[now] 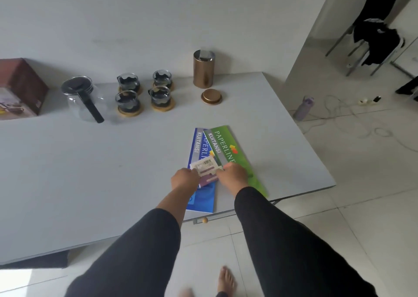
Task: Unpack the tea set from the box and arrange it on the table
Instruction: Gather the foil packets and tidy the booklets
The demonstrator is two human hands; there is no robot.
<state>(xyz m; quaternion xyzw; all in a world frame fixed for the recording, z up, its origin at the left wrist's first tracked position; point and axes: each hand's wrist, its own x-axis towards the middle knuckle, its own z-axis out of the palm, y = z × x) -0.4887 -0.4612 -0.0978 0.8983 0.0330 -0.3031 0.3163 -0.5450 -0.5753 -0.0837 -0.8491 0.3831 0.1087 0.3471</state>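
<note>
A glass teapot (84, 97) with a black lid and handle stands at the back left of the grey table (90, 172). To its right are several glass cups (143, 94) on round wooden coasters. The brown tea set box (20, 86) lies at the far left. My left hand (184, 179) and my right hand (234, 175) both grip a small beige packet (207, 166) with a barcode label, held over two receipt books near the table's front edge.
A blue receipt book (201, 197) and a green one (228, 147) lie under my hands. A copper canister (203, 70) stands at the back, its lid (211, 96) beside it. A bottle (303, 107), cables and a chair are on the floor at the right.
</note>
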